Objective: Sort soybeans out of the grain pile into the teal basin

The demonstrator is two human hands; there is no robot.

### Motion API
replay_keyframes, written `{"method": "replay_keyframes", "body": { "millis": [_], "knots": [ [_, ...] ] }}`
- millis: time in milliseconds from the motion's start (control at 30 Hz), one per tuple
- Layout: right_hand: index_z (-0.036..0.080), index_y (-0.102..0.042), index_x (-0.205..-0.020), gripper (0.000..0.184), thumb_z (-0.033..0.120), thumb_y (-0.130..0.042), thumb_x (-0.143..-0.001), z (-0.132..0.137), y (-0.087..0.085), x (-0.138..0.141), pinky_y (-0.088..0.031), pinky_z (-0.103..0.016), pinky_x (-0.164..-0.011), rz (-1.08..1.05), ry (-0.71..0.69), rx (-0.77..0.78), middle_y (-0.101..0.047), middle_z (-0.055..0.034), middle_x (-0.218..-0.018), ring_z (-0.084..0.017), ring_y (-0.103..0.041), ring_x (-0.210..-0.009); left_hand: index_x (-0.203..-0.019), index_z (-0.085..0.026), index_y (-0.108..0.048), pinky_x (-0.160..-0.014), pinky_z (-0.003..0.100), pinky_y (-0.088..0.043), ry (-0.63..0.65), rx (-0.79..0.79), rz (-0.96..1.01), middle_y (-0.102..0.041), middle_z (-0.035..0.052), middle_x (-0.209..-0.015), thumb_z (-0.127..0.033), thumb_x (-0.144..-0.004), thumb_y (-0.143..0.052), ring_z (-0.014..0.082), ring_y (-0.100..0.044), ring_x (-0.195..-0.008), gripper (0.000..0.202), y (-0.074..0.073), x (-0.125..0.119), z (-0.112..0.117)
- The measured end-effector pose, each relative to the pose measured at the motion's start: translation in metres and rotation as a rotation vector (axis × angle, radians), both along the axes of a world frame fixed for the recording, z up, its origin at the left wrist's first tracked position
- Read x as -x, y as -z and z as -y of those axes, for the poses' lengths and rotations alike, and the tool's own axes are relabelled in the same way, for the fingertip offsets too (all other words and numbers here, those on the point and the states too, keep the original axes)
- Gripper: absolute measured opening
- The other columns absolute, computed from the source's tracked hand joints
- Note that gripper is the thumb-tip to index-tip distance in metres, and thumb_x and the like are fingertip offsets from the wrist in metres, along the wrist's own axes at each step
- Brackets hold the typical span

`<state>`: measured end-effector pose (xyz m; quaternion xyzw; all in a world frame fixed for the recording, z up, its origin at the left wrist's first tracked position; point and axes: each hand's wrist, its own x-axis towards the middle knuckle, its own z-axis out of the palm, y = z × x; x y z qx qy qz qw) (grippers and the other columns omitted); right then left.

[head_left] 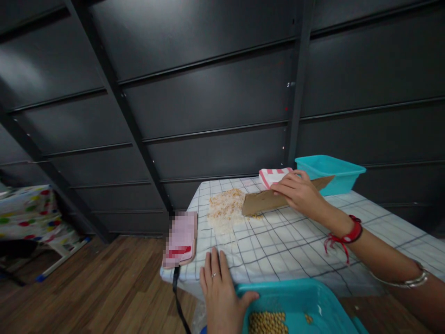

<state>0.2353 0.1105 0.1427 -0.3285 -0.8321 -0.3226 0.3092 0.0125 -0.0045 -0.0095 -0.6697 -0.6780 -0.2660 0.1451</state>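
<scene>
My right hand point(295, 191) grips a strip of brown cardboard point(262, 202), its fingers over the top edge. The strip stands on edge on the checked tablecloth point(278, 250). Its left end touches a spread pile of mixed white grains and yellowish beans point(225, 208), and a few beans lie along its lower edge. My left hand point(222, 290) lies flat with fingers stretched out at the table's near edge, its thumb over the rim of a turquoise basin point(295, 287). Soybean-like beans point(267, 322) sit in that basin, which the bottom of the view cuts off.
A second turquoise basin point(333, 171) stands at the back right, near a folded red-and-white striped cloth point(269, 177). A pink phone-like object point(182, 236), partly pixelated, lies at the left edge with a black strap point(177, 292) hanging down. Dark wall panels point(215, 106) rise behind.
</scene>
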Motion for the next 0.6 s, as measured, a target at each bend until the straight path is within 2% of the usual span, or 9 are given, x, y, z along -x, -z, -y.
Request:
{"method": "replay_keyframes", "body": {
  "millis": [267, 600],
  "knots": [
    [0.019, -0.059, -0.083, 0.021, 0.015, -0.039, -0.082, -0.008, 0.005, 0.011, -0.027, -0.033, -0.076, 0.056, -0.016, -0.056, -0.06, -0.0017, -0.07, -0.016, -0.046, -0.073, -0.122, -0.007, -0.03, -0.098, 0.054, -0.022, 0.0, 0.0, -0.001, -0.034, 0.0192, -0.13, -0.039, -0.052, -0.065, 0.0337, -0.022, -0.123, 0.084, -0.001, 0.0, 0.001],
    [0.02, -0.059, -0.084, 0.018, 0.018, -0.041, -0.082, 0.002, 0.006, -0.007, -0.029, -0.034, -0.078, -0.019, -0.078, 0.029, -0.061, -0.001, -0.073, -0.016, -0.048, -0.073, -0.123, -0.006, -0.029, -0.098, 0.054, -0.022, -0.007, 0.014, 0.011, -0.034, 0.0197, -0.131, -0.039, -0.052, -0.066, 0.0339, -0.022, -0.123, 0.086, 0.001, 0.003, 0.0]
  ]
}}
